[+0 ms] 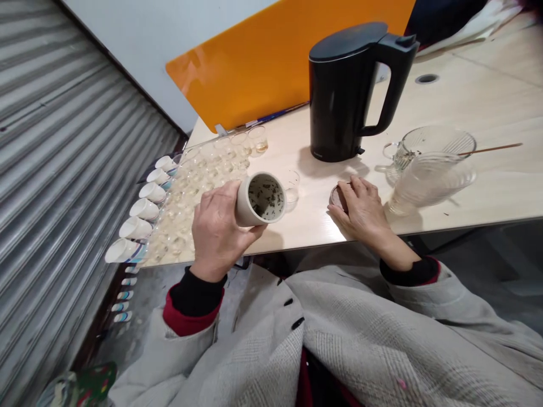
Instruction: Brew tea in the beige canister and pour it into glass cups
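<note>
Left grip [218,226] holds a flecked cup [246,204], right grip [360,208] a round brown object [338,198], the kettle's [337,102] lettering [318,154] unreadably small.

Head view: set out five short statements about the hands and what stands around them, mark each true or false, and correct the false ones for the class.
1. The left hand holds a cup with dark bits inside. True.
2. An orange panel stands behind the kettle. True.
3. The kettle is white. False: it is black.
4. The right hand holds the kettle's handle. False: it is on a small round thing.
5. In the picture, the row of paper cups is left of the clear cups. True.
</note>
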A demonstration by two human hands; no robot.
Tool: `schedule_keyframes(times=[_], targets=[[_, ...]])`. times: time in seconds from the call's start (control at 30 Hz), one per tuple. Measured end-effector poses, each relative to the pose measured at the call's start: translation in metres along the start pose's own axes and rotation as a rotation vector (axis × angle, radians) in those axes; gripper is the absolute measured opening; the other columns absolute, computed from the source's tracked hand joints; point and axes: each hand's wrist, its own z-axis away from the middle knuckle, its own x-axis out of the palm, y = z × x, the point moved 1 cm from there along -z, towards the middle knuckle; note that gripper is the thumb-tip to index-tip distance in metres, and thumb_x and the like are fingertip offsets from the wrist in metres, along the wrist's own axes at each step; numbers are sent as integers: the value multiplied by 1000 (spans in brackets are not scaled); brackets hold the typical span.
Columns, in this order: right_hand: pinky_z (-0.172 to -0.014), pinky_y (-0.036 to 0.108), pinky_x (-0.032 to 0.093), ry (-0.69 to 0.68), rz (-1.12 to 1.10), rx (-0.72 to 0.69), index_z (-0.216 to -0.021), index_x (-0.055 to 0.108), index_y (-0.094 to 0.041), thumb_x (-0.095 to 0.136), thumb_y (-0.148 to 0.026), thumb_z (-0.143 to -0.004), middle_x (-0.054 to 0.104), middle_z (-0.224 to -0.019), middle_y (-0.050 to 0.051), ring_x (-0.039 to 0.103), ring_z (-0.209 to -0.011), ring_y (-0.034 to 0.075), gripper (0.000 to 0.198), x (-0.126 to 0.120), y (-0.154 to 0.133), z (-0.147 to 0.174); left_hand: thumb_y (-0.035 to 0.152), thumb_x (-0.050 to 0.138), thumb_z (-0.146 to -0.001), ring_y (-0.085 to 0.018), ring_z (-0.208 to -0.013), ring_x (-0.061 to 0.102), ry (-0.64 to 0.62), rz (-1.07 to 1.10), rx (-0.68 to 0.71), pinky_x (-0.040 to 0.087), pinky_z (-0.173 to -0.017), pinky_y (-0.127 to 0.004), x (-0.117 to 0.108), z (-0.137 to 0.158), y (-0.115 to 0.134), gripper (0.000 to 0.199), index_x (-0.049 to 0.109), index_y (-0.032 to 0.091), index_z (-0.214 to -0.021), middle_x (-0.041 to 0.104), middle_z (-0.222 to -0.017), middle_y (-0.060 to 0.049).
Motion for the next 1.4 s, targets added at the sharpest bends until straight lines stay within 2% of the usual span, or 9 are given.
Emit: schedule_keyframes(times=[0.2, 0.43, 0.63, 0.87, 1.03, 1.23, 1.4], targets=[[-115, 66, 43, 6, 10, -1, -144, 60, -10, 53, -50, -100, 49, -157, 27, 42, -143, 47, 60, 0, -1, 0, 48, 88, -72, -44, -125, 64, -36, -122, 5, 49, -106, -60, -18, -24, -19, 77, 59, 26, -141, 72, -132, -15], [-113, 68, 42, 32, -26, -1, -142, 60, -12, 56, -50, -97, 48, -157, 26, 41, -142, 48, 58, 4, 0, 0, 36, 89, -68, -46, -127, 62, -69, -227, 62, 48, -103, -59, -7, -55, -35, 78, 60, 24, -139, 72, -133, -17], [-111, 68, 44, 57, -26, -22, -141, 60, -17, 56, -49, -97, 50, -155, 24, 44, -140, 47, 54, 5, 0, -1, 29, 85, -69, -46, -130, 59, -121, -242, 131, 45, -104, -59, 6, -77, -24, 77, 58, 21, -141, 69, -142, -19], [-110, 64, 47, 15, -3, 4, -139, 63, -11, 57, -46, -98, 52, -152, 26, 45, -138, 48, 54, -2, -5, -2, 18, 74, -72, -46, -135, 57, -138, -232, 200, 41, -106, -61, 22, -95, -17, 75, 58, 19, -144, 67, -145, -20], [-107, 65, 49, 18, -6, 7, -139, 63, -12, 57, -46, -98, 53, -152, 26, 46, -136, 48, 54, -3, -6, -1, 16, 71, -74, -47, -134, 57, -149, -268, 230, 41, -105, -62, 29, -98, -17, 73, 57, 18, -146, 66, -147, -22], [-106, 63, 49, 38, -2, -12, -139, 63, -14, 57, -46, -98, 53, -151, 25, 46, -137, 46, 52, -2, -6, 0, 19, 77, -72, -46, -132, 58, -121, -239, 167, 43, -103, -60, 33, -93, -21, 72, 58, 21, -142, 68, -143, -20], [-109, 61, 47, -5, 6, -5, -141, 62, -12, 55, -46, -100, 52, -153, 25, 45, -137, 46, 53, -5, -6, -1, 30, 89, -65, -45, -129, 58, -128, -145, -27, 46, -106, -58, 34, -88, -30, 80, 58, 19, -139, 70, -136, -18]])
